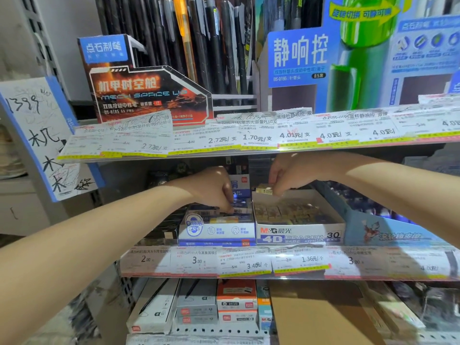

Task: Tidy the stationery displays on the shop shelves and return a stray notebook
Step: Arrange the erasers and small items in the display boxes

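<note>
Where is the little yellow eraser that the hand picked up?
The yellow eraser is pinched in the right hand, above the back left corner of the M&G eraser box.

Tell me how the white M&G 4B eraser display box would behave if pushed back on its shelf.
The white cardboard M&G eraser box looks low and wide, so it should slide rather than tip. Its thin walls may flex under a push. It seems only partly filled with small yellowish erasers, so probably light.

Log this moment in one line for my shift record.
left hand: on blue eraser box | right hand: pinching yellow eraser over 4B eraser box
</note>
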Available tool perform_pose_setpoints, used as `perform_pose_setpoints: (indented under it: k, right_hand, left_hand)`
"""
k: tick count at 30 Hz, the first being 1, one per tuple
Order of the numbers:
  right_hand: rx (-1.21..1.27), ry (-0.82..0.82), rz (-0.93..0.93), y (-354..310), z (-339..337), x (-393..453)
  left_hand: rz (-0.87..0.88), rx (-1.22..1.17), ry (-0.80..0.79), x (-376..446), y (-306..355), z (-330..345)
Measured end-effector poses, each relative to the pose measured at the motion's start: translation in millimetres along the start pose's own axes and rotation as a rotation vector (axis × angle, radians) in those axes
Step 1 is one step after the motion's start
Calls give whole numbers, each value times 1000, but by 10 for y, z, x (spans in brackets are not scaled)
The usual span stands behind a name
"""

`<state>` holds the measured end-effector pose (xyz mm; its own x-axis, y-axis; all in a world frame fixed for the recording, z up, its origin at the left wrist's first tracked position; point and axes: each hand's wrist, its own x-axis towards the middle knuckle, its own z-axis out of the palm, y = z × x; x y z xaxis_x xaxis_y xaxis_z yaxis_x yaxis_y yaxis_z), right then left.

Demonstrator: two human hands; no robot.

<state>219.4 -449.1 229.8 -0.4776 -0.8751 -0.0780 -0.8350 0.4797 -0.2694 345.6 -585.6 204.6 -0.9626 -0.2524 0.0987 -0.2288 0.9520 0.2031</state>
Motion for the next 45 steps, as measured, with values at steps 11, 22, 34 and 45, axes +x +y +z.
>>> perform_pose_setpoints:
  k: [11,22,34,45]
  right_hand:
    - [12,-8,-17,-20,30,22]
    - [29,2,-9,0,42,66]
    - [56,5,40,129,37,22]
    - [47,-27,9,146,-8,-57]
  left_hand:
    - [94,63,-25,-43,-80,-24]
    - [18,-77,-298,-189,-143,-72]
    - [37,-223,-170,-156,-77,-146]
    - [-53,-372,48,6,-16,-124]
